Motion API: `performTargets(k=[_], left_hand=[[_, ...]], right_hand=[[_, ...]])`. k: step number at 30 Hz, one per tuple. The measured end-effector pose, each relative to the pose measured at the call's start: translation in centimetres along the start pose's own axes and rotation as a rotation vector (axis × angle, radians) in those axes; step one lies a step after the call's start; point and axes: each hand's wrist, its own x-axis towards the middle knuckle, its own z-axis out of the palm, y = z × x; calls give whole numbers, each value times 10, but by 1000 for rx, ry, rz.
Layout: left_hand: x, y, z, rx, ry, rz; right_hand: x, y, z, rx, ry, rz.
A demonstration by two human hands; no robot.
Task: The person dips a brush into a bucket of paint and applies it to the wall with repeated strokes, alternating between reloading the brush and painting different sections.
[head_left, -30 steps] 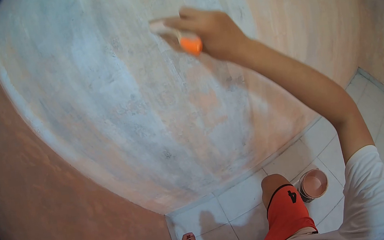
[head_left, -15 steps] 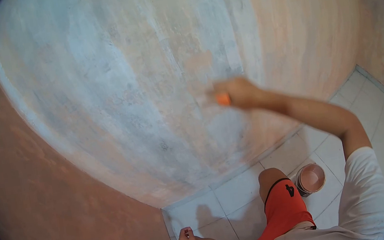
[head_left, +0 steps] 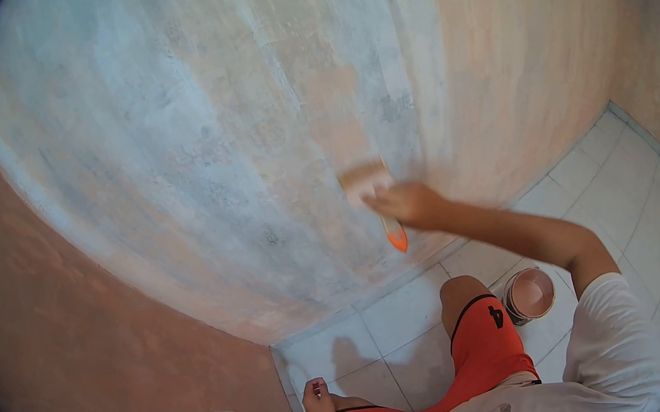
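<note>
**Wall part covered, peach coat patchy**

Your right hand (head_left: 414,206) grips the brush (head_left: 363,174) at frame centre; your left hand (head_left: 317,399), lower left, is unclear. Peach streaks the wall (head_left: 164,103) at right; blue-grey at centre and left looks uncovered. Bucket (head_left: 514,314) lower right.

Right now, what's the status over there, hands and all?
Right hand gripping paintbrush, bristles at the pale wall. Left hand near the left knee, contents unclear. Paint bucket beside the right leg, outside the brush's path.
</note>
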Motion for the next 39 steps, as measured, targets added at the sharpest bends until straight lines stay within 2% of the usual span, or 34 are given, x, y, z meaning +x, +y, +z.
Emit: performTargets(k=[1, 3, 5, 7, 9, 12, 13, 14, 18, 22, 24, 25, 27, 29, 31, 33, 35, 36, 38, 39], left_hand=[[2, -7, 1, -26, -1, 14], [0, -10, -1, -48, -4, 32], [0, 2, -3, -45, -18, -1], [2, 0, -1, -44, -14, 5], [1, -3, 0, -38, -17, 9], [5, -5, 0, -59, -15, 19], [5, -6, 1, -53, -13, 24], [5, -6, 1, -48, -10, 29], [6, -5, 0, -14, -20, 24], [5, -13, -3, -17, -12, 42], [6, -14, -2, -20, -11, 43], [6, -15, -2, -11, -5, 37], [5, -16, -4, 0, 0, 37], [5, -14, -5, -2, -8, 12], [5, -15, -5, -16, -4, 21], [5, -17, -3, -32, -4, 29], [6, -21, -4, -46, 9, 53], [8, -23, -4, -45, 6, 49], [8, -24, -4, -17, 19, 16], [7, -24, -3, -17, 16, 11]], right_hand=[[-23, -14, 13, 98, -153, 73], [-49, -26, 26, 164, -177, 118], [-41, -22, 21, 223, -195, 156], [-9, 1, 1, 367, -175, 349], [37, 30, -31, 221, 35, 175], [95, 25, -102, 158, 117, 189], [107, 26, -113, 72, 259, 135], [113, 26, -118, -14, 400, 80], [103, 23, -110, -96, 481, 83], [10, -1, -4, -51, 137, 89], [-27, -24, 26, 240, 41, 156], [-42, -31, 35, 240, 43, 156], [-59, -39, 45, 251, -87, 235], [-38, -26, 22, 355, -146, 305], [-13, 0, 12, 326, -94, 345], [35, 16, -38, 269, -44, 329], [68, 15, -74, 148, 137, 229], [78, 13, -85, 149, 133, 230], [89, 9, -96, 44, 344, 164], [85, 9, -91, 45, 338, 165]])
